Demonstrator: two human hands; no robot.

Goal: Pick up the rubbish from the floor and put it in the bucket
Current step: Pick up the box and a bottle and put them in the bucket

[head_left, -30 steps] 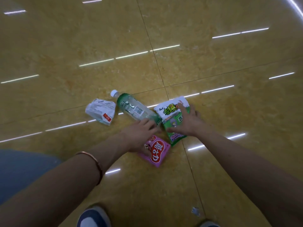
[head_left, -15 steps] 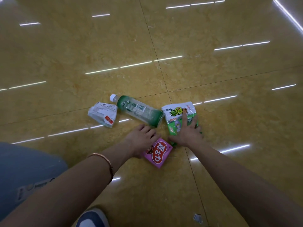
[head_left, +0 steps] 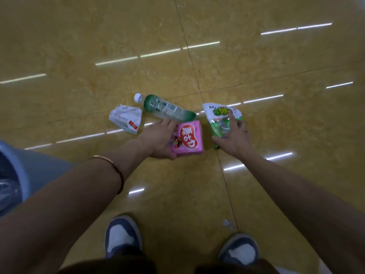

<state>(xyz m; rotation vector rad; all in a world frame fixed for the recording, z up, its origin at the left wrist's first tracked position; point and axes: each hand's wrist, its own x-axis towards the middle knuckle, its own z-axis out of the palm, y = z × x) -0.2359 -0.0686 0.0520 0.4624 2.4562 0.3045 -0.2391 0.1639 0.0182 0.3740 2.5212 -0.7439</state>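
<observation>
My left hand (head_left: 158, 141) grips a pink carton (head_left: 187, 139) with a red label, lifted off the yellow floor. My right hand (head_left: 233, 139) holds a green and white snack bag (head_left: 221, 115) by its lower part, fingers spread over it. A clear bottle (head_left: 167, 108) with a green label and white cap lies on the floor just beyond my left hand. A crumpled white wrapper (head_left: 126, 118) rests to the left of the bottle. The pale blue bucket (head_left: 21, 175) stands at the left edge, only partly in view.
My two shoes, the left one (head_left: 122, 236) and the right one (head_left: 239, 250), stand on the tiled floor below my hands. A small scrap (head_left: 227, 223) lies near my right shoe. Glossy yellow tiles stretch all around, with light streaks reflected in them.
My left hand has closed on the pink carton and raised it. My right hand has gathered the snack bag off the floor. The view has pulled back and my shoes now show.
</observation>
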